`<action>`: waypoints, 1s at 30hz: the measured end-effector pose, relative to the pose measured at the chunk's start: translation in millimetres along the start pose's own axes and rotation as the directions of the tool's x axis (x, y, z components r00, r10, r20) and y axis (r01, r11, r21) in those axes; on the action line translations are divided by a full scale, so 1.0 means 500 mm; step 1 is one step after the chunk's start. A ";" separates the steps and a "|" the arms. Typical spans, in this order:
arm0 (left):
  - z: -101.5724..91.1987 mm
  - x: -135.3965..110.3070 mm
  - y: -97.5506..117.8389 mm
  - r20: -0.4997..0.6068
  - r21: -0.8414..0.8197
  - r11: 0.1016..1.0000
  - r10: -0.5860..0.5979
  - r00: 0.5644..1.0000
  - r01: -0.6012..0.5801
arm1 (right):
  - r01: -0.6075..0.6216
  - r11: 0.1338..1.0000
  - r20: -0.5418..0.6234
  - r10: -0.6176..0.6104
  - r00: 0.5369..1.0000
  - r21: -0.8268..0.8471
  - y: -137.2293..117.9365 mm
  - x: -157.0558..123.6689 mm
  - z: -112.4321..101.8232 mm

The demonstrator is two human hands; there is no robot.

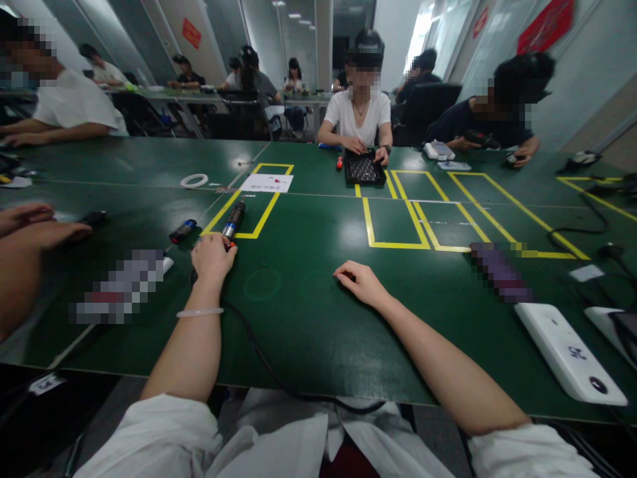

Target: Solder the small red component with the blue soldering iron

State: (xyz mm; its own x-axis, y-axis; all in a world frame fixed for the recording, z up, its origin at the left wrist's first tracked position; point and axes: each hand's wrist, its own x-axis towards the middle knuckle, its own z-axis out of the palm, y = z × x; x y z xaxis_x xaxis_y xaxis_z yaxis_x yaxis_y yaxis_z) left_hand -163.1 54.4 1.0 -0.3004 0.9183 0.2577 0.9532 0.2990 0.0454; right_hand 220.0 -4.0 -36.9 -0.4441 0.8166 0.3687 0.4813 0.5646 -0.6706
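Observation:
My left hand is closed around the near end of a dark cylindrical tool with a blue and silver band. Its far end points away from me, inside a yellow-taped box on the table. Orange shows beside my fingers; the rest of that end is hidden by my hand. A black cable runs from beside my left wrist down to my lap. To the left of this hand lies another short dark cylinder with a blue band. My right hand rests on the green table with fingers curled together, nothing visible in them.
Yellow tape outlines mark the green table. A white sheet and a tape roll lie ahead. Blurred phones and a white power bank flank me. Opposite, a person handles a black tray; another's hand is at left.

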 end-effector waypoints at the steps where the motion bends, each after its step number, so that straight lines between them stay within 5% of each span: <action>1: -0.003 -0.003 0.003 -0.006 -0.001 1.000 -0.008 1.000 0.008 | 0.001 1.000 0.000 -0.001 1.000 0.001 0.000 0.000 0.000; 7: -0.023 -0.023 0.038 -0.120 -0.259 0.965 0.015 0.993 -0.046 | -0.007 1.000 0.006 0.007 1.000 0.002 -0.004 0.000 0.000; 11: -0.030 -0.062 0.114 -0.085 -0.683 0.689 0.256 0.963 -0.243 | -0.015 1.000 0.010 0.014 1.000 0.010 -0.006 -0.001 -0.001; 13: -0.034 -0.094 0.163 -0.025 -0.807 0.524 0.430 0.903 -0.272 | -0.018 1.000 0.011 0.018 1.000 0.020 -0.006 -0.001 0.000; 16: -0.040 -0.146 0.225 0.043 -0.877 0.388 0.648 0.760 -0.282 | -0.009 0.999 0.019 0.008 1.000 0.049 -0.009 -0.002 0.002; 19: -0.040 -0.184 0.261 0.092 -0.890 0.353 0.761 0.643 -0.290 | -0.020 0.994 0.044 0.015 0.999 0.109 -0.015 -0.004 0.004; 21: -0.035 -0.199 0.271 0.125 -0.902 0.345 0.786 0.605 -0.261 | -0.035 0.987 0.079 0.023 0.997 0.156 -0.021 -0.005 0.005; 30: -0.029 -0.211 0.279 0.155 -0.942 0.295 0.807 0.570 -0.162 | -0.018 0.989 0.147 -0.004 0.989 0.148 -0.028 -0.004 0.009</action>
State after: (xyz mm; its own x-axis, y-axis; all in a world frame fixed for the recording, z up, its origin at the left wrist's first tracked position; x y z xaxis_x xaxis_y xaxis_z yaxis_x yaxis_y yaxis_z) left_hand 2.0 -4.6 -6.0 0.5928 0.8047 0.0336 0.3634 -0.3044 0.8805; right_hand 210.9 -14.1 -31.3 -0.5519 0.7881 0.2726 0.3726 0.5255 -0.7649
